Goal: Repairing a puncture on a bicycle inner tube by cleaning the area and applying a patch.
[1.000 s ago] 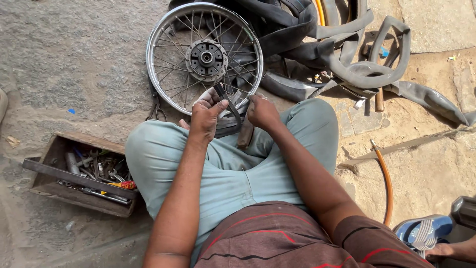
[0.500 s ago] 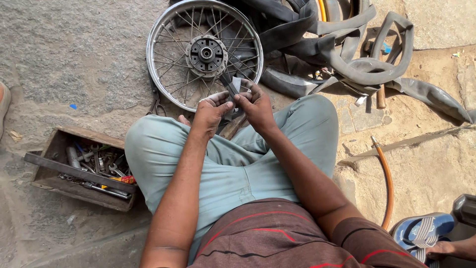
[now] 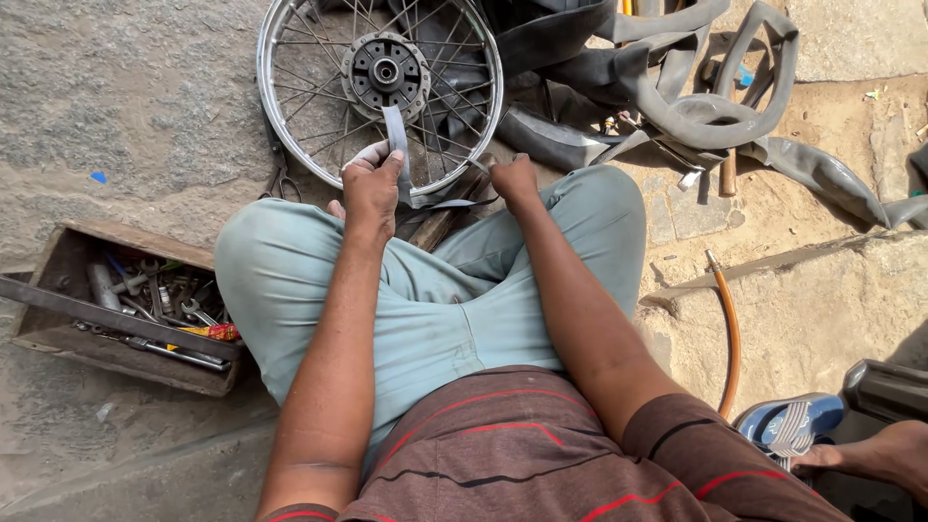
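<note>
at upper centre of the frame, left hand (image 3: 370, 184) and right hand (image 3: 513, 180) each grip clamped on a grey rubber strip (image 3: 396, 135), before a spoked wheel (image 3: 290, 116).

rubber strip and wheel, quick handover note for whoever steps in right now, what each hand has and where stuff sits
Left hand: pinches a grey rubber strip, held upright above the knees.
Right hand: fist closed low by the right knee, apparently on the strip's dark lower end; the grip itself is hidden.
Spoked wheel: flat on the ground just ahead of the knees, no tyre on the rim.
Inner tubes: heaped beyond and to the right of the wheel.
Wooden toolbox: on the ground beside the left leg, with spanners inside.
Done: the rim is bare.
Left: the strip is in hand, not on the rim.
</note>
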